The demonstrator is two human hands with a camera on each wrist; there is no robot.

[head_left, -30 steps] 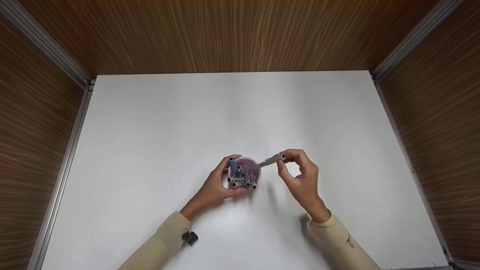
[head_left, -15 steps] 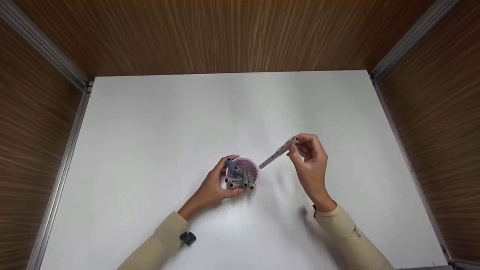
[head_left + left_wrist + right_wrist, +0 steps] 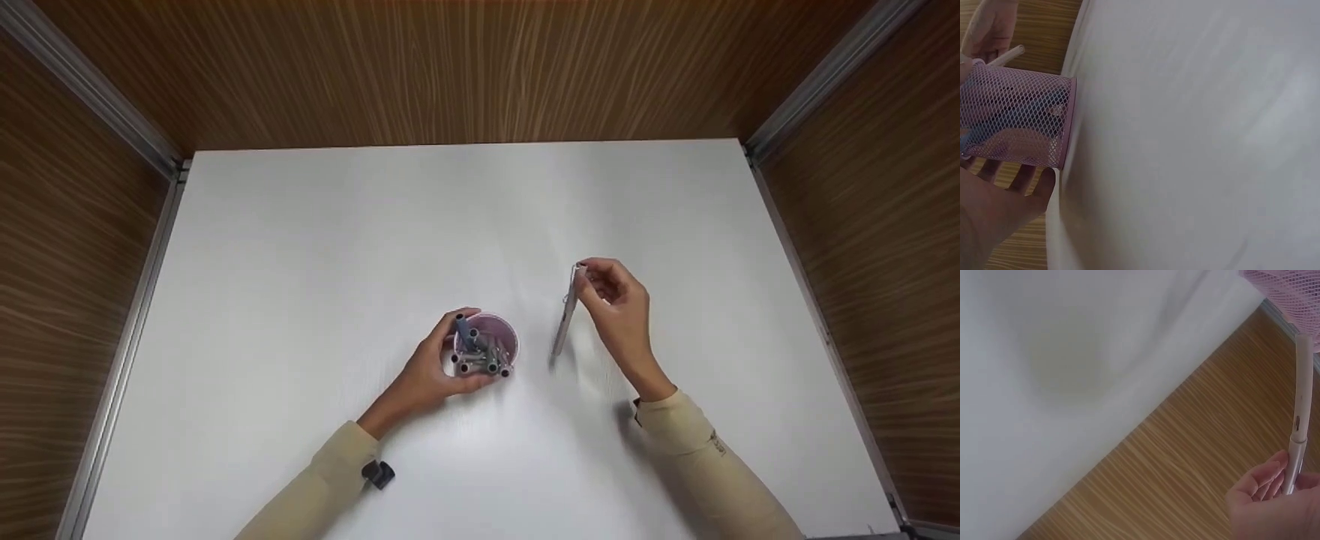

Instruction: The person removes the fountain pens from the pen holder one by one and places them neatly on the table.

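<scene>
A pink mesh pen holder (image 3: 513, 331) stands upright on the white table, with several capped pens (image 3: 480, 352) leaning in it. My left hand (image 3: 429, 373) grips the holder around its side, thumb near and fingers on the far side. The left wrist view shows the mesh wall (image 3: 1022, 121) with dark and blue pens behind it. To the right of the holder, my right hand (image 3: 619, 311) pinches a pale pinkish capped pen (image 3: 566, 315) by its cap end. That pen slants downward, apart from the holder. In the right wrist view its barrel (image 3: 1303, 394) and small window slot are visible.
The white tabletop (image 3: 337, 240) extends around both hands. Wood-grain panels (image 3: 465, 71) with metal frame strips (image 3: 120, 90) wall in the back and both sides. A small black piece (image 3: 378, 474) sits at the left sleeve.
My right hand drew the pale pen out of the holder, moving it right and away from me. The pen then turned from slanting toward the holder to pointing down. My left hand stayed put.
</scene>
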